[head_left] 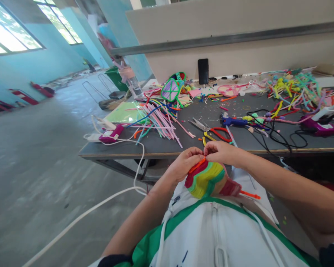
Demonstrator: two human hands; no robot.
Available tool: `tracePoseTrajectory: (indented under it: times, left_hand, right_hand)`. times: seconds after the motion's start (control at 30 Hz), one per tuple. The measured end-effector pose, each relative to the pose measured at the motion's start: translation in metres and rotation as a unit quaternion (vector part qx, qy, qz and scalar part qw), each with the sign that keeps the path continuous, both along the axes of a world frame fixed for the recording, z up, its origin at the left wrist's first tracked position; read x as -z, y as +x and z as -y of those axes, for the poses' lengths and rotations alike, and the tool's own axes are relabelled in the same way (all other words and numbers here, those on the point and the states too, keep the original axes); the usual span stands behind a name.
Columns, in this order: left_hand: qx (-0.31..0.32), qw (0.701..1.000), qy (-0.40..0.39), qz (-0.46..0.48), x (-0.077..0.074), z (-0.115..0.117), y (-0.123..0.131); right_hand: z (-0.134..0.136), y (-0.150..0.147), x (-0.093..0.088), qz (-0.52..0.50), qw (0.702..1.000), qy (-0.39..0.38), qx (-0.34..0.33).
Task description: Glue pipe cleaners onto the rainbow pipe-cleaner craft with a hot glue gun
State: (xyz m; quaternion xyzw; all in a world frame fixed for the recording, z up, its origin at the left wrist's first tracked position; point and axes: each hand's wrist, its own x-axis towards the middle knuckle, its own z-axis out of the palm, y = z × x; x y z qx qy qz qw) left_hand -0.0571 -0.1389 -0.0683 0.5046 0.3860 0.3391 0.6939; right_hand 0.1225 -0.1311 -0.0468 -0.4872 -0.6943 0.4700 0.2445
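Note:
A rounded craft piece built from striped pipe cleaners (208, 180) in red, teal, yellow and beige rests against my lap. An orange pipe cleaner (197, 165) runs along its upper left edge, and another orange end sticks out at the right. My left hand (187, 161) is closed around that upper edge, thumb and fingers pinching the orange pipe cleaner. At the same spot my right hand (218, 151) pinches too, its fingertips meeting the left ones; the tiny part between them is hidden. Just beyond the hands lie red-handled scissors (210, 129) and yellow-handled pliers (207, 137).
On the grey table (189, 146) lie a bundle of pink pipe cleaners (161, 124), a blue glue gun (233, 120) and a tangled pile of stems (295, 87). A phone (203, 71) leans at the back. A bottle (130, 81) stands left; a white cable (100, 205) hangs off.

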Motion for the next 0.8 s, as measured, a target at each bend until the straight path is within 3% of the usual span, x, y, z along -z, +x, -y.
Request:
tracePoseTrajectory:
  times: [0.2,0.4,0.8]
  left_hand:
    - [0.005,1.0,-0.014,0.026,0.0032,-0.0002,-0.0029]
    - [0.008,0.999,0.002,-0.032,0.0018,0.0015,-0.0035]
    - [-0.003,0.998,0.021,-0.06,0.0006,0.0022,-0.0018]
  right_hand:
    - [0.0003,0.0001,-0.0025,0.002,1.0,-0.011,-0.011]
    - [-0.0007,0.0009,-0.0013,0.0,1.0,-0.014,-0.016]
    - [0.0006,0.0019,0.0,-0.003,1.0,-0.02,-0.02]
